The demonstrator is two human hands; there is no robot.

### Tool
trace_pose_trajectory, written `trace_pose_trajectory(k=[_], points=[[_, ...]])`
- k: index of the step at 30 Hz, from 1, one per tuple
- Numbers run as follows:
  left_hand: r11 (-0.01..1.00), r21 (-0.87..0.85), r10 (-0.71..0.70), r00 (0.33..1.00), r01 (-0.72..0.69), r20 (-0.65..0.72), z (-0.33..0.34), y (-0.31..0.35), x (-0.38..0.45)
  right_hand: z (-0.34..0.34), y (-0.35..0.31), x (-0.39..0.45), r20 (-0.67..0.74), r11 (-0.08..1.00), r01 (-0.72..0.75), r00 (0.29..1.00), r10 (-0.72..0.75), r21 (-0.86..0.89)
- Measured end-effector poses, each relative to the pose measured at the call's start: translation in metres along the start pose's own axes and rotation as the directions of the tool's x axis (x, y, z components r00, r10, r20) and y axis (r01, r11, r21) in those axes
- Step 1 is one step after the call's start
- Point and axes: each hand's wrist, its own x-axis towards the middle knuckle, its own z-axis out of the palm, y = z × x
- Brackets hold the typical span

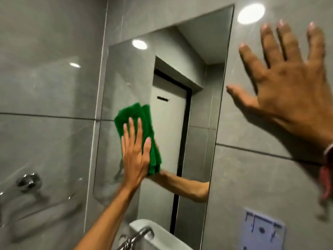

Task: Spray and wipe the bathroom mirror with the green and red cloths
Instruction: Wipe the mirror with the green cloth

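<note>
One tall rectangular frameless mirror (pixel 180 69) hangs on grey tiles. On it: one folded green cloth (pixel 144 127) and one flat hand (pixel 135 156). Right of it: one second hand (pixel 292 83), one pale blue socket plate (pixel 264 230). Below it: one chrome tap (pixel 138 235).

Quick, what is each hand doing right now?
Left hand: open, flat, pressing the green cloth on the mirror.
Right hand: open, fingers spread, holding nothing.

My left grip (pixel 135 150) is lying flat on the cloth (pixel 144 127), pressing it against the mirror (pixel 162 69) low on its left side. My right grip (pixel 288 83) is resting on the wall (pixel 252 168) right of the mirror. The tap (pixel 138 235) and basin (pixel 158 235) are sitting below the mirror, the wall plate (pixel 264 230) lower right.
</note>
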Motion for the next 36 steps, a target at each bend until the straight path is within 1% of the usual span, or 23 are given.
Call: trace_pose_trajectory(k=[2, 3, 4, 6, 7, 9, 11, 12, 13, 15, 17, 18, 20, 22, 24, 26, 28, 29, 31, 32, 33, 34, 36], points=[[0.973, -0.021, -0.229, 0.973, 0.229, -0.006, 0.004, -0.021, -0.079, 0.005, 0.001, 0.0, -0.04, 0.999, -0.018, 0.999, 0.02, 0.051], [0.937, -0.023, -0.348, 0.938, 0.348, -0.006, 0.01, -0.017, -0.119, 0.008, 0.0, -0.001, -0.046, 0.997, -0.018, 0.999, 0.022, 0.079], [0.882, -0.031, -0.471, 0.882, 0.471, -0.006, 0.014, -0.001, -0.152, 0.01, -0.001, -0.001, -0.05, 0.995, -0.014, 0.999, 0.019, 0.103], [0.725, -0.074, -0.687, 0.726, 0.685, -0.002, 0.029, 0.04, -0.201, 0.009, -0.002, -0.003, -0.041, 0.99, -0.018, 0.999, 0.024, 0.142], [0.662, -0.088, -0.747, 0.665, 0.745, 0.01, 0.035, 0.063, -0.216, 0.009, -0.002, -0.004, -0.036, 0.988, -0.022, 0.999, 0.028, 0.152], [0.571, -0.084, -0.817, 0.575, 0.817, 0.041, 0.041, 0.104, -0.222, 0.005, 0.0, -0.004, -0.012, 0.99, -0.004, 1.0, 0.006, 0.14], [0.403, -0.186, -0.902, 0.423, 0.896, 0.084, 0.04, 0.139, -0.199, -0.003, 0.002, 0.001, 0.027, 0.995, 0.034, 0.999, -0.037, 0.098], [0.353, -0.228, -0.919, 0.382, 0.907, 0.094, 0.039, 0.153, -0.185, -0.005, 0.002, 0.002, 0.044, 0.996, 0.048, 0.998, -0.052, 0.078], [0.356, -0.263, -0.916, 0.39, 0.897, 0.091, 0.037, 0.166, -0.167, -0.008, 0.005, 0.003, 0.059, 0.996, 0.058, 0.996, -0.062, 0.064], [0.431, -0.335, -0.879, 0.474, 0.838, 0.056, 0.035, 0.189, -0.127, -0.012, 0.01, 0.0, 0.086, 0.991, 0.086, 0.992, -0.095, 0.103], [0.544, -0.374, -0.804, 0.594, 0.751, 0.024, 0.034, 0.211, -0.077, -0.019, 0.016, -0.009, 0.106, 0.972, 0.128, 0.983, -0.15, 0.195], [0.616, -0.385, -0.743, 0.669, 0.687, 0.004, 0.036, 0.227, -0.047, -0.028, 0.025, -0.01, 0.105, 0.959, 0.123, 0.983, -0.154, 0.256], [0.745, -0.396, -0.601, 0.797, 0.536, -0.052, 0.038, 0.265, 0.008, -0.049, 0.046, -0.014, 0.098, 0.927, 0.057, 0.99, -0.1, 0.372], [0.855, -0.379, -0.422, 0.9, 0.355, -0.107, 0.04, 0.306, 0.053, -0.071, 0.069, -0.017, 0.061, 0.889, -0.009, 0.998, -0.022, 0.458], [0.923, -0.357, -0.203, 0.971, 0.148, -0.124, 0.042, 0.338, 0.091, -0.089, 0.088, -0.019, 0.043, 0.84, -0.074, 0.997, 0.061, 0.537], [0.919, -0.382, 0.043, 0.989, -0.094, -0.139, 0.04, 0.362, 0.117, -0.103, 0.105, -0.02, 0.067, 0.792, -0.151, 0.988, 0.139, 0.591], [0.858, -0.387, 0.298, 0.941, -0.338, -0.162, 0.036, 0.374, 0.13, -0.112, 0.121, -0.02, 0.075, 0.674, -0.235, 0.963, 0.258, 0.7], [0.811, -0.373, 0.42, 0.892, -0.452, -0.168, 0.034, 0.373, 0.132, -0.116, 0.128, -0.019, 0.095, 0.563, -0.287, 0.934, 0.345, 0.775], [0.696, -0.333, 0.625, 0.765, -0.636, -0.156, 0.02, 0.375, 0.124, -0.129, 0.142, -0.019, 0.222, 0.259, -0.376, 0.852, 0.474, 0.89], [0.645, -0.291, 0.705, 0.697, -0.707, -0.132, 0.011, 0.371, 0.115, -0.131, 0.144, -0.018, 0.328, 0.087, -0.408, 0.827, 0.456, 0.909], [0.572, -0.257, 0.784, 0.612, -0.779, -0.108, 0.001, 0.371, 0.104, -0.138, 0.149, -0.021, 0.425, -0.053, -0.442, 0.815, 0.394, 0.896], [0.489, -0.233, 0.854, 0.515, -0.841, -0.068, -0.009, 0.369, 0.093, -0.143, 0.15, -0.023, 0.498, -0.144, -0.478, 0.815, 0.295, 0.867], [0.34, -0.169, 0.94, 0.341, -0.925, 0.023, -0.025, 0.365, 0.073, -0.148, 0.143, -0.031, 0.555, -0.206, -0.523, 0.817, 0.155, 0.827]])
